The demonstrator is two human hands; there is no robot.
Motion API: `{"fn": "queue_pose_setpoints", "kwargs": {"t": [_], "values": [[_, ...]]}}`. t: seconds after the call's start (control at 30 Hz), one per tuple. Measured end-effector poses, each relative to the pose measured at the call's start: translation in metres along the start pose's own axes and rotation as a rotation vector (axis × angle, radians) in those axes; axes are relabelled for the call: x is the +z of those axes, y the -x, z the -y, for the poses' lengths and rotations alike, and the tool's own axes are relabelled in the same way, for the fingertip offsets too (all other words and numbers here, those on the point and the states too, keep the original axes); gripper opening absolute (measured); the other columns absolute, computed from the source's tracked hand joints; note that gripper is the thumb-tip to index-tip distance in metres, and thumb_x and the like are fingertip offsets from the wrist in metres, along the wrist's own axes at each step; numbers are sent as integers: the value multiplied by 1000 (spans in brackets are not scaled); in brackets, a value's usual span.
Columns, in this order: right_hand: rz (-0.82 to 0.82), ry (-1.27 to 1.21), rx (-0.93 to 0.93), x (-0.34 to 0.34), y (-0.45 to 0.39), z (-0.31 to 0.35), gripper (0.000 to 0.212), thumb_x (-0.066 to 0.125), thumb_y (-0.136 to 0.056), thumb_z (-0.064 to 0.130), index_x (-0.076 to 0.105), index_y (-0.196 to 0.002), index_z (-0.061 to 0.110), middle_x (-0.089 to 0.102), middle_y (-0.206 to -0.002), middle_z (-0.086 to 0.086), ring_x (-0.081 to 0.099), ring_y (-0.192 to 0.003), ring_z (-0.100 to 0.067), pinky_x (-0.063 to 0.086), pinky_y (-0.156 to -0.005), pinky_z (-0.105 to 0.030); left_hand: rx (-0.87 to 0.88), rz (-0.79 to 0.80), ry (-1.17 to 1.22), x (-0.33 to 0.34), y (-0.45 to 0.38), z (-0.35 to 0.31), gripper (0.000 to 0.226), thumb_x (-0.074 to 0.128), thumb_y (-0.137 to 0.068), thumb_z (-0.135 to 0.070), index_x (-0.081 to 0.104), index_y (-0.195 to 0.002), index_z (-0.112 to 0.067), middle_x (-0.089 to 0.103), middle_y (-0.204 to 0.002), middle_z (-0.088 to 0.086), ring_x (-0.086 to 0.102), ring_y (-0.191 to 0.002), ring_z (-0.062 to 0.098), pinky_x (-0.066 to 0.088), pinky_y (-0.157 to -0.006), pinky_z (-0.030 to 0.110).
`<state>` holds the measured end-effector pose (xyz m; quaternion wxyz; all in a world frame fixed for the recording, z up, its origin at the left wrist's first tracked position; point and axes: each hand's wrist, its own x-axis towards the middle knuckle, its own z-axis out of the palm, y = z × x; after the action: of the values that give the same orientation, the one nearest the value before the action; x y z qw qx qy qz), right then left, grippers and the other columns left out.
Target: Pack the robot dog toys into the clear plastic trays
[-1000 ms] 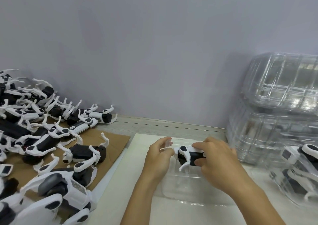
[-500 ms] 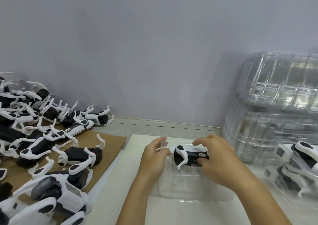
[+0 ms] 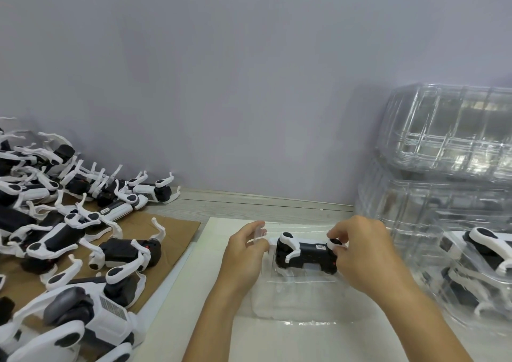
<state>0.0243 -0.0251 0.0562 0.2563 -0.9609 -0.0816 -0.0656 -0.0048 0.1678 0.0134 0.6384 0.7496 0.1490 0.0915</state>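
Observation:
A black and white robot dog toy (image 3: 304, 255) lies on its side in the far end of a clear plastic tray (image 3: 302, 303) on a white board. My right hand (image 3: 363, 253) pinches a white leg at the toy's right end. At the toy's left end, my left hand (image 3: 243, 253) pinches a white leg close against the tray's clear rim. Both forearms reach in from the bottom of the view.
A heap of loose robot dog toys (image 3: 63, 234) covers brown cardboard (image 3: 177, 231) on the left. Stacked empty clear trays (image 3: 448, 151) rise at the right. Below them a clear tray holding a packed toy (image 3: 482, 253) sits at the right edge. A wall runs behind.
The toy has sunk lower into the tray and its dark underside now faces me. My right hand has shifted to the toy's right end.

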Motion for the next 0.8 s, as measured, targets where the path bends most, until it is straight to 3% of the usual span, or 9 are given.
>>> {"fn": "queue_pose_setpoints", "kwargs": {"t": [0.1,0.23,0.27,0.37,0.43,0.53,0.63,0.73,0.8], "values": [[-12,-9,-38,-2,1,0,28,67,-86,12,72,-110,25,60,-98,7,55,-88,-14,45,-73,-26,-2,-4,10,0,0,0,41,59,-90,-12,60,-126,-33,63,-121,-17,52,-110,-11,37,-77,9],[-15,-112,-257,2,9,21,22,61,-94,30,69,-114,28,62,-112,14,55,-110,-8,43,-100,-35,-7,-9,31,1,0,1,41,62,-90,-14,61,-126,-32,63,-121,-16,53,-109,-11,38,-77,10],[14,-163,-302,4,13,28,19,59,-95,30,71,-109,26,65,-110,15,56,-108,-6,44,-99,-34,-7,-10,30,1,0,1,41,61,-90,-13,61,-126,-31,63,-122,-16,53,-109,-10,39,-77,10],[124,-143,-389,15,19,41,27,50,-97,24,59,-73,14,59,-72,3,52,-73,-14,48,-70,-36,-4,-17,26,2,-1,1,43,57,-91,-9,61,-128,-29,63,-123,-14,53,-111,-8,40,-78,11],[145,-107,-392,18,20,42,31,46,-97,23,53,-69,13,52,-67,0,48,-70,-17,47,-65,-40,-2,-24,23,2,-1,1,44,55,-90,-6,60,-128,-28,64,-121,-14,54,-110,-8,40,-78,11],[139,-91,-380,20,21,40,31,45,-97,25,57,-71,15,54,-66,3,55,-78,-15,50,-68,-39,-1,-28,19,2,-1,1,44,54,-89,-5,61,-126,-28,64,-119,-14,55,-110,-6,40,-79,12],[168,-102,-374,21,20,39,28,45,-97,25,62,-76,17,62,-73,4,61,-101,-13,52,-77,-38,-6,-23,20,2,-1,0,44,54,-89,-5,60,-127,-27,64,-121,-12,56,-114,0,41,-83,15],[75,-132,-355,17,16,32,22,51,-95,26,71,-90,18,69,-95,3,58,-100,-13,52,-83,-40,-5,-19,16,1,-2,0,44,55,-89,-6,61,-126,-28,64,-120,-13,55,-115,0,41,-82,15],[55,-125,-367,16,14,28,21,53,-95,31,72,-95,23,68,-99,3,56,-99,-13,51,-84,-38,-6,-17,18,1,-2,1,44,55,-89,-6,61,-126,-28,64,-120,-13,55,-115,-1,40,-82,16]]}}
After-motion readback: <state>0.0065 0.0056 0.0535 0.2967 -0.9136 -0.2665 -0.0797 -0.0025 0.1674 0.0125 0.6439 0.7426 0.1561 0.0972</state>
